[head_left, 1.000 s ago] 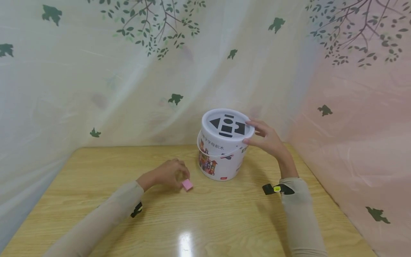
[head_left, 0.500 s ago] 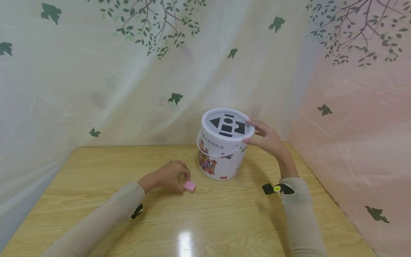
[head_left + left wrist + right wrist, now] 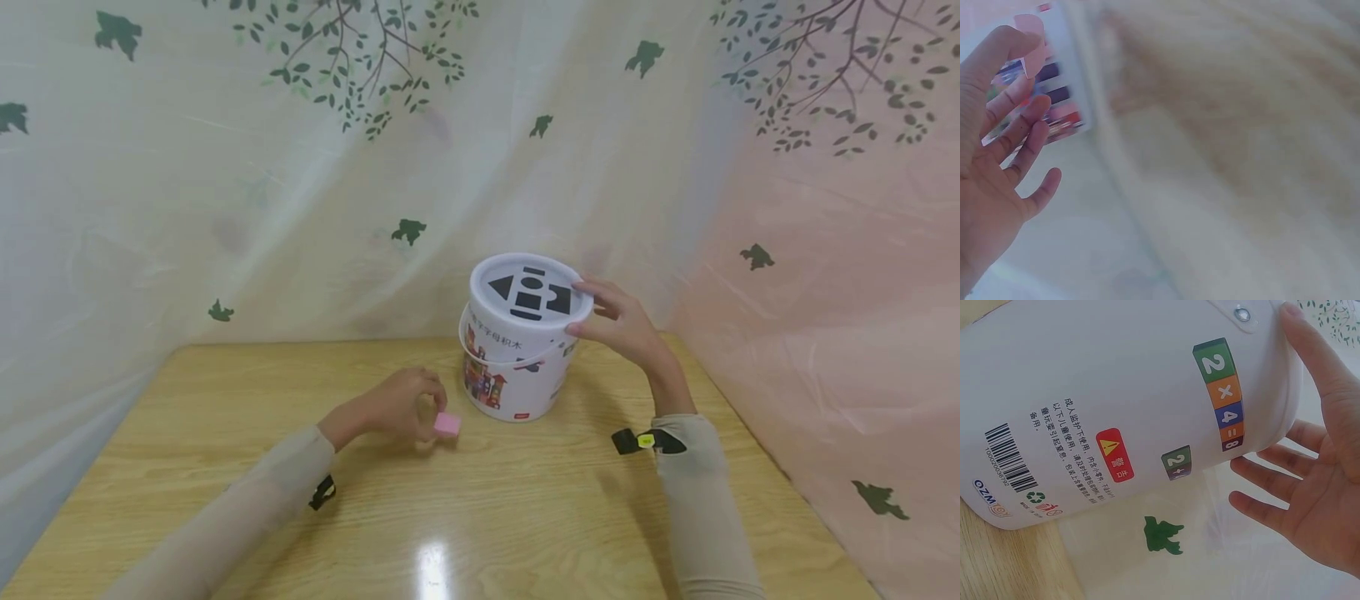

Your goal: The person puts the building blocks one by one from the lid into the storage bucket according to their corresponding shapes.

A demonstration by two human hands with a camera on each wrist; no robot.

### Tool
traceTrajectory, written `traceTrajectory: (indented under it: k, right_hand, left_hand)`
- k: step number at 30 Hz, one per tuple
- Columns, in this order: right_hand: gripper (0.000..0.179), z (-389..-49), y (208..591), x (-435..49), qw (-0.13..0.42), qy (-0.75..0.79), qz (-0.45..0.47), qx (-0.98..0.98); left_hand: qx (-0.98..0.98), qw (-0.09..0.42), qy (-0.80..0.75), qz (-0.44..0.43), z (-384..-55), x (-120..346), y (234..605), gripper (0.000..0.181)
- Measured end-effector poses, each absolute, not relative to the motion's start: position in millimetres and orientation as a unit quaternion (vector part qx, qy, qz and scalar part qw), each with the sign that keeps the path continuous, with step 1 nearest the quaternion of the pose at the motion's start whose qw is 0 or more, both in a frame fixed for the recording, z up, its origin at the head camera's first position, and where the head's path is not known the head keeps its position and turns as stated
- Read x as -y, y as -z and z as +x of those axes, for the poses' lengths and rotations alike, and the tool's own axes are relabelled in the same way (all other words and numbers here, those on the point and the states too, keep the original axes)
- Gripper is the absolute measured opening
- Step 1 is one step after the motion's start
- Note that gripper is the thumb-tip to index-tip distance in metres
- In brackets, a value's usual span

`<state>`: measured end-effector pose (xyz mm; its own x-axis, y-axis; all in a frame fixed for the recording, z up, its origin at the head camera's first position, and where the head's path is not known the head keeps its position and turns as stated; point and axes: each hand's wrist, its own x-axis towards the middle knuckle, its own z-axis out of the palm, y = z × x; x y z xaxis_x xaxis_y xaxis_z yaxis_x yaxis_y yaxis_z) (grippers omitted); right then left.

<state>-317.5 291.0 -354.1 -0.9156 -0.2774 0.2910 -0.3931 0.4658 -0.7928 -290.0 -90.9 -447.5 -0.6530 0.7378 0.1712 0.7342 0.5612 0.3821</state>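
Note:
A small pink toy block (image 3: 447, 426) is pinched between the thumb and a finger of my left hand (image 3: 401, 404), just left of the bucket's foot. In the left wrist view the thumb covers part of the pink block (image 3: 1035, 61), and the other fingers spread apart. The white toy-block bucket (image 3: 517, 387) stands upright, its lid (image 3: 480, 279) on, with several dark shape openings on top. My right hand (image 3: 622, 321) holds the lid's right rim, thumb at the front and fingers behind. In the right wrist view the same hand (image 3: 1329, 469) spans the bucket's (image 3: 1116, 381) upper end.
Wooden table (image 3: 525, 517) lies under both arms. A patterned curtain (image 3: 322, 250) hangs close behind the bucket and along the right side. The bucket's thin white handle (image 3: 487, 360) hangs down across its front.
The pink block has turned in my left fingers and shifted slightly to the right and up. The right hand and the bucket have stayed put.

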Motion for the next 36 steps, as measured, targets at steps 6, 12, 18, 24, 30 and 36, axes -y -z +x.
traceTrajectory:
  k: [6, 12, 18, 24, 30, 36]
  right_hand:
    - [0.073, -318, 355, -293, 0.062, -0.476, 0.197, 0.855]
    - [0.074, -318, 355, -296, 0.06, -0.468, 0.201, 0.859]
    - [0.072, -318, 355, -297, 0.065, -0.475, 0.197, 0.855]
    - [0.071, -317, 356, -296, 0.066, -0.475, 0.197, 0.855]
    - [0.072, -317, 357, -294, 0.063, -0.473, 0.202, 0.855]
    - [0.071, -318, 357, -292, 0.064, -0.476, 0.203, 0.853]
  left_hand:
    - [-0.87, -0.009, -0.281, 0.405, -293, 91, 407, 0.028]
    - [-0.863, -0.059, -0.303, 0.4, -298, 85, 354, 0.029]
    - [-0.871, -0.077, -0.292, 0.387, -307, 69, 304, 0.031]
    - [-0.878, -0.047, -0.283, 0.384, -320, 48, 279, 0.033]
    - [-0.884, -0.009, -0.275, 0.377, -331, 28, 270, 0.029]
    - [-0.89, 0.035, -0.263, 0.371, -338, 18, 266, 0.027]
